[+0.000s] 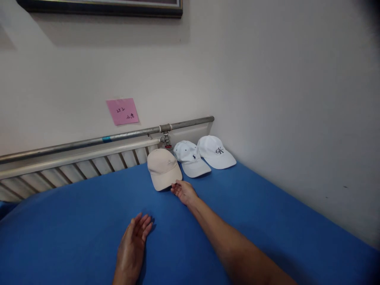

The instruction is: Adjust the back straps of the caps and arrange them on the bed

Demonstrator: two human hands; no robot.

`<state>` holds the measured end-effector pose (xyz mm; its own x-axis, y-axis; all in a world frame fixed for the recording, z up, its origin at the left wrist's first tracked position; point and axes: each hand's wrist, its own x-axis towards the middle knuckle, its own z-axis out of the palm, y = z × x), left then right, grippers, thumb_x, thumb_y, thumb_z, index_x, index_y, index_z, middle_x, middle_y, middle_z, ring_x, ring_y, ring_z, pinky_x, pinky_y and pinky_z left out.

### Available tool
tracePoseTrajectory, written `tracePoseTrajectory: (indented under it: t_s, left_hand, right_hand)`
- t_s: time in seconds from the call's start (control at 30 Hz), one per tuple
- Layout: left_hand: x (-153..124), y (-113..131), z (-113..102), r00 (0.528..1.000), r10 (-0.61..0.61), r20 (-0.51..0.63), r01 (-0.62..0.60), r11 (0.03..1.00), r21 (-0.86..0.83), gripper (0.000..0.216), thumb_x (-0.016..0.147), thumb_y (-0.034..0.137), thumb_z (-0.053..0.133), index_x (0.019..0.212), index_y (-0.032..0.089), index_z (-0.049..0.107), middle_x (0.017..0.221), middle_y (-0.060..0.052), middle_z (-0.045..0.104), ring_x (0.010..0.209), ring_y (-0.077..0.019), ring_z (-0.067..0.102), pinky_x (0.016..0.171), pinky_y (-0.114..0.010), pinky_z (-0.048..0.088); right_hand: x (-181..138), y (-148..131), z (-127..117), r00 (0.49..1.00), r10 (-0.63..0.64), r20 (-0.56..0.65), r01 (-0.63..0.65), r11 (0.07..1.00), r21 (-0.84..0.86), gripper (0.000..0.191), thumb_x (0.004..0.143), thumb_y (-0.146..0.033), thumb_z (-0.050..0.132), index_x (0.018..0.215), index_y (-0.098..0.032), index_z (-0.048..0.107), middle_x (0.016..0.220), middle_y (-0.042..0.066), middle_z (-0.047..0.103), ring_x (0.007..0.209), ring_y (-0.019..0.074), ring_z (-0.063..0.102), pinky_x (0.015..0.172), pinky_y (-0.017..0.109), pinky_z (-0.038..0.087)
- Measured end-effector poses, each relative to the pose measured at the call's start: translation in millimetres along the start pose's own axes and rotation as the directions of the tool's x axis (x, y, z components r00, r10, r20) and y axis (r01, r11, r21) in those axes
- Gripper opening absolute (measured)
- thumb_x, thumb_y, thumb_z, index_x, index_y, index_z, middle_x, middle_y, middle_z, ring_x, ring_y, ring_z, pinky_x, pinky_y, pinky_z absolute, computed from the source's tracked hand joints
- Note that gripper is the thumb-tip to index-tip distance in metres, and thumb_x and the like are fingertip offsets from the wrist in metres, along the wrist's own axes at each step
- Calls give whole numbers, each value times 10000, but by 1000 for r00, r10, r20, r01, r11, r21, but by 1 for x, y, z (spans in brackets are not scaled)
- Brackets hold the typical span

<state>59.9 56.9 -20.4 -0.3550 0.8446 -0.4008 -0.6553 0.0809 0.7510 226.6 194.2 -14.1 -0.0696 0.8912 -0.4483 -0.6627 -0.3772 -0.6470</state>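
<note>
On my feed, beige cap [162,168], pony cap [190,161] and CK cap [211,152] are sitting in a far row on blue sheet [80,221]; I'm judging them laid out, remainder unclear. Right hand [184,192] is hanging half-curled at beige cap's near brim, grip unclear; left hand [132,243] is hanging open, empty, nearer.

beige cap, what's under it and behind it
Under the beige cap is the blue surface; behind it, a red valve handle and part of the white radiator show. The cap covers its own inside and the patch beneath, so anything there can't be seen.
</note>
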Motion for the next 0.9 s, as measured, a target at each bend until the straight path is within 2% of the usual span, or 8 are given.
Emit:
tracePoseTrajectory:
  t_s: [0.1,0.23,0.37,0.53,0.73,0.9]
  left_hand:
    - [1,0,0,1000,0,0,0,1000,-19,246,938,199,452,891,89,667,896,-135,726,834,-206,714,742,-304,585]
    - [-1,1,2,1000,1,0,-1,1000,-12,243,941,164,438,880,82,658,861,-135,728,797,-200,717,698,-293,588]
    - [-3,1,4,1000,4,-5,-4,1000,-11,250,946,161,429,866,87,654,834,-128,729,779,-195,718,682,-287,588]
    - [-2,0,4,1000,3,4,-3,1000,-5,234,939,163,449,839,94,649,802,-115,727,765,-187,716,677,-278,582]
    - [-4,0,8,998,32,62,-32,999,-3,253,949,153,409,831,114,630,749,-81,709,704,-146,698,675,-259,560]
    - [-18,2,11,991,106,77,-107,994,5,130,894,174,523,843,105,620,739,-75,676,667,-144,669,661,-269,538]
  right_hand:
    - [-4,1,0,1000,-13,-7,13,1000,2,226,929,-281,555,1090,-123,583,990,52,622,789,131,621,669,285,547]
    - [-10,3,-2,997,-68,-30,68,998,7,204,927,-278,560,1050,-119,591,958,43,626,776,127,622,664,280,546]
    - [-17,5,-8,988,-145,-48,145,989,5,8,877,-125,556,872,-122,561,794,28,628,701,123,634,619,255,540]
    - [-28,7,-21,967,-245,-63,243,969,-40,182,731,-84,601,849,-184,505,714,17,634,659,147,658,590,265,547]
    - [-55,15,-25,952,-306,-11,291,916,-276,149,679,-143,600,810,-187,544,694,19,630,627,153,638,537,257,513]
    - [-92,33,-23,960,-241,141,279,805,-524,130,637,-144,582,755,-196,600,645,-9,616,576,131,580,537,231,457]
